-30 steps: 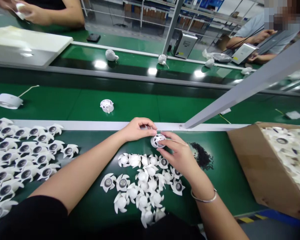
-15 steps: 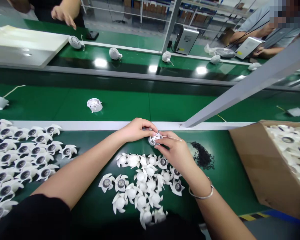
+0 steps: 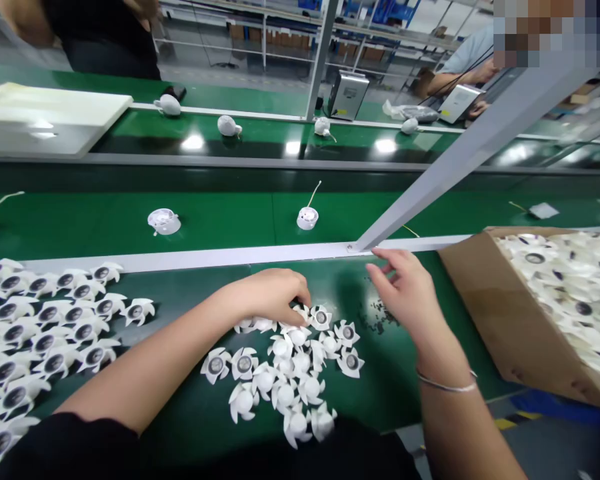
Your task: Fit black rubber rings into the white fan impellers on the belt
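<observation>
My left hand (image 3: 267,295) rests curled on the top of a heap of white fan blades (image 3: 285,363) on the near green bench, its fingertips closing on one blade (image 3: 300,312). To the right, my right hand (image 3: 405,290) hovers with fingers spread and nothing in it, over a patch of small black screws (image 3: 377,313). A small round white fan body with a thin wire (image 3: 307,217) sits on the conveyor belt just beyond the metal rail.
Rows of fan blades (image 3: 45,327) cover the bench at left. A cardboard box (image 3: 485,313) full of blades stands at right. Another fan body (image 3: 164,221) rides the belt. A slanted metal post (image 3: 460,150) crosses above. Other people work at the far bench.
The fan body that both hands held now lies on the belt. My left hand dropped onto the blade heap and my right hand drew back to the right, empty. Belt items shifted left.
</observation>
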Action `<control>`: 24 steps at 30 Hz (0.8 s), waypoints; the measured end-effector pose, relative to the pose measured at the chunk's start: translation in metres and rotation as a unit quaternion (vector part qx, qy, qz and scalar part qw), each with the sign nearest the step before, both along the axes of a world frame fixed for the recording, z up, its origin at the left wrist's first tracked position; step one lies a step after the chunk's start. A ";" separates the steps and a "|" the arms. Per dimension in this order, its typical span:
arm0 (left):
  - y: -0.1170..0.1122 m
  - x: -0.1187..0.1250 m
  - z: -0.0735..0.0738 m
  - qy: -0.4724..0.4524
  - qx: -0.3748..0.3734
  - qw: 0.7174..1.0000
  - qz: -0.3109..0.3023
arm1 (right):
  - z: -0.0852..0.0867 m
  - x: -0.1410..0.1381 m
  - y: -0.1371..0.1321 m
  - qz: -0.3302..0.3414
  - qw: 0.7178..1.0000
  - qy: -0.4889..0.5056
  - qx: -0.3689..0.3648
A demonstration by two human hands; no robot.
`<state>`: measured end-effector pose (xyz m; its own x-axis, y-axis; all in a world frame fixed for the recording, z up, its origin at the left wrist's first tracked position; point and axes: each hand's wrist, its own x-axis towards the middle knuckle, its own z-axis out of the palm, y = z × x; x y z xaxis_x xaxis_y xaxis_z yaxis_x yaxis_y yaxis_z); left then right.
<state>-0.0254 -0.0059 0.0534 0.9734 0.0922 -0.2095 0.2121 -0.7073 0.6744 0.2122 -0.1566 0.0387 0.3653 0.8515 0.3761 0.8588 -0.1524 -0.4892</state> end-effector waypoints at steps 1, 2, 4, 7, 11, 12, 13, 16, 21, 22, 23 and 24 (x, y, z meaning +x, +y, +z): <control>-0.003 0.000 0.002 0.017 0.012 1.000 0.000 | -0.002 0.008 -0.014 -0.012 1.000 -0.001 -0.015; -0.005 0.000 0.004 0.028 0.016 0.999 -0.001 | -0.006 0.014 -0.027 -0.019 0.999 -0.001 -0.029; -0.007 0.001 0.006 0.038 0.011 0.999 -0.013 | -0.016 0.020 -0.050 -0.010 0.998 -0.002 -0.055; -0.007 0.001 0.008 0.045 -0.016 0.998 -0.030 | -0.034 0.017 -0.070 0.031 0.997 -0.014 -0.067; -0.003 0.001 0.006 0.030 -0.059 0.997 -0.034 | -0.043 0.006 -0.071 0.073 0.995 -0.039 -0.062; -0.001 0.002 0.005 0.010 -0.070 0.997 -0.026 | -0.043 0.004 -0.069 0.081 0.994 -0.046 -0.064; 0.002 0.003 0.002 -0.019 -0.076 0.997 -0.014 | -0.042 0.002 -0.067 0.089 0.992 -0.053 -0.067; 0.012 0.006 -0.011 -0.148 -0.061 0.986 0.051 | -0.039 -0.002 -0.062 0.106 0.989 -0.064 -0.084; 0.029 0.008 -0.038 -0.286 0.015 0.953 0.099 | -0.038 -0.009 -0.059 0.095 0.986 -0.092 -0.101; 0.031 0.007 -0.041 -0.286 0.020 0.955 0.080 | -0.038 -0.011 -0.059 0.085 0.985 -0.105 -0.109; 0.032 0.007 -0.044 -0.282 0.016 0.958 0.056 | -0.038 -0.014 -0.058 0.073 0.983 -0.119 -0.120; 0.033 0.006 -0.046 -0.278 0.002 0.960 0.032 | -0.038 -0.016 -0.056 0.059 0.980 -0.133 -0.133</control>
